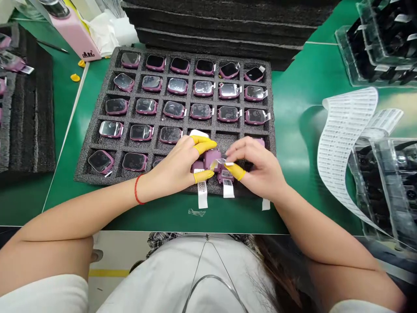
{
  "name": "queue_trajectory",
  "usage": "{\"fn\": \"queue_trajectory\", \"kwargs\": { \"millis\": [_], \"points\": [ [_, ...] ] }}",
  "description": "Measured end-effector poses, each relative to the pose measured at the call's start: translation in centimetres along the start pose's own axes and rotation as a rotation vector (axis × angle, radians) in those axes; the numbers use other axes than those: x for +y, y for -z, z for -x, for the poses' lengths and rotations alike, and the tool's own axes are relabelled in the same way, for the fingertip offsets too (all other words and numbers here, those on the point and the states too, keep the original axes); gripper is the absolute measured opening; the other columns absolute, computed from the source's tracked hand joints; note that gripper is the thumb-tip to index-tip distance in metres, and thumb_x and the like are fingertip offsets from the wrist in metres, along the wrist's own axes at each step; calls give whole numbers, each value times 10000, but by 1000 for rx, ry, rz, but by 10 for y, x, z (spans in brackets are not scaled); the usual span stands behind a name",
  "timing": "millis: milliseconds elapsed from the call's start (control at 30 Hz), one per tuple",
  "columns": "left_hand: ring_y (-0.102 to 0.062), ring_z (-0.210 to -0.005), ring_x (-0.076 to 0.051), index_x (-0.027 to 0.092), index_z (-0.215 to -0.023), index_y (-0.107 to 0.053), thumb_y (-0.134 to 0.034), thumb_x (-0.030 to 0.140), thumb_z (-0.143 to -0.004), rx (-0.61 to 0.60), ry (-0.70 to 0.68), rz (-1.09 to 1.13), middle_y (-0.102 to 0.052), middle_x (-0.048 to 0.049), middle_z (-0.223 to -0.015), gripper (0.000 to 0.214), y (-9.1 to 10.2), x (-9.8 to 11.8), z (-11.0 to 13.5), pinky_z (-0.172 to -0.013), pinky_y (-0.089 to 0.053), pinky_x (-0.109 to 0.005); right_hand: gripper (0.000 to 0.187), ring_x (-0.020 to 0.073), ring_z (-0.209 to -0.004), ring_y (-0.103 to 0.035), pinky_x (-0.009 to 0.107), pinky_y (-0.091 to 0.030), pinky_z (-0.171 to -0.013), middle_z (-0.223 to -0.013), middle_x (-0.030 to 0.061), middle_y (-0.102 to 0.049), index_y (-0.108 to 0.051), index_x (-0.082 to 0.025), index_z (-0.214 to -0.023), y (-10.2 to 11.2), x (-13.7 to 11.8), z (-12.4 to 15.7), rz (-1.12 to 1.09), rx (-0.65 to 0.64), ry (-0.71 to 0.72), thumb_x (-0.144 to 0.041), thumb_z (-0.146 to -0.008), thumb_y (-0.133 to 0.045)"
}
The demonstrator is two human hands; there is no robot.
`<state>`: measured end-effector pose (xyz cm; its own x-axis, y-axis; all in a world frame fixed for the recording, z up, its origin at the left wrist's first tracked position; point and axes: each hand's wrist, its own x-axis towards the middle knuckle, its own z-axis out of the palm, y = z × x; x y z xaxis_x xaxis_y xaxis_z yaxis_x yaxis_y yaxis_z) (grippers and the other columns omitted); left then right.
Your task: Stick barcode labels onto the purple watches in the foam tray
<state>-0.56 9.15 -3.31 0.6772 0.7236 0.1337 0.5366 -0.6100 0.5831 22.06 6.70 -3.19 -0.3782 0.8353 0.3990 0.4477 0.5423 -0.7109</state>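
Note:
A black foam tray (pixel 87 143) lies before me with several purple smartwatches in its compartments, screens up. My left hand (pixel 185 163), in yellow finger cots, grips a purple watch (pixel 212 156) by its edges, back side up, above the front compartments. With thumb and fingers pinched at the watch's right edge, my right hand (pixel 256 167) has hold of a small clear film with a white tab (pixel 219 163). Just in front sits another watch (pixel 225 175), face down, with a printed label and a white strip (pixel 228 189) hanging off it. A second white strip (pixel 202 195) hangs to its left.
Stacked black foam trays (pixel 215 30) stand behind. A pink pump bottle (pixel 73 32) and tissue (pixel 104 32) are at back left, above loose yellow finger cots (pixel 75 78). A curling label sheet (pixel 342 134) and clear plastic trays (pixel 384 182) occupy the right. A film scrap (pixel 196 212) lies near the edge.

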Motion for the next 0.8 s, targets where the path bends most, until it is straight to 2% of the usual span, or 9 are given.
{"fn": "queue_trajectory", "kwargs": {
  "millis": [100,200,367,500,633,700,800],
  "points": [
    [-525,-1210,-239,253,-1264,-524,-644,340,-893,92,-38,28,-591,-75,-1234,399,-6,-1,9,-1024,-440,-438,122,159,-826,-630,324,-511,-705,-920,29,-686,-618,-245,-878,6,-3,8,94,-68,195,-128,-844,-613],
    [-584,-1102,-203,273,-1132,-602,-638,307,-902,179,-103,12,-647,-36,-1157,236,-10,2,12,-946,-451,-400,122,164,-802,-622,329,-502,-681,-918,35,-702,-615,-242,-900,8,-6,11,159,-98,331,-133,-847,-617],
    [-619,-887,-160,284,-985,-671,-618,274,-921,240,-185,-61,-723,20,-942,83,-13,5,9,-823,-430,-358,123,154,-784,-628,309,-501,-671,-865,24,-702,-633,-224,-908,5,-10,11,182,-94,366,-116,-847,-629],
    [-628,-840,-153,295,-964,-694,-570,330,-951,245,-180,-101,-731,25,-882,130,-13,4,10,-818,-427,-355,105,163,-806,-636,324,-506,-678,-898,35,-712,-646,-224,-923,6,-9,11,205,-127,393,-144,-870,-605],
    [-642,-822,-156,297,-929,-702,-553,368,-953,252,-174,-130,-733,23,-831,167,-13,5,10,-796,-425,-364,90,146,-757,-637,312,-504,-676,-832,1,-706,-655,-254,-900,5,-11,12,188,-81,343,-173,-876,-623],
    [-650,-817,-156,292,-920,-692,-561,369,-948,288,-220,-169,-734,31,-808,155,-13,5,10,-782,-419,-363,82,143,-741,-637,310,-503,-681,-800,-2,-701,-660,-252,-899,5,-11,12,191,-67,315,-184,-885,-615],
    [-651,-803,-151,260,-945,-665,-585,305,-940,378,-346,-247,-740,32,-812,92,-11,4,9,-759,-413,-349,109,162,-780,-646,330,-500,-693,-855,24,-719,-640,-227,-942,6,-9,13,214,-132,392,-155,-879,-587]
  ]
}}
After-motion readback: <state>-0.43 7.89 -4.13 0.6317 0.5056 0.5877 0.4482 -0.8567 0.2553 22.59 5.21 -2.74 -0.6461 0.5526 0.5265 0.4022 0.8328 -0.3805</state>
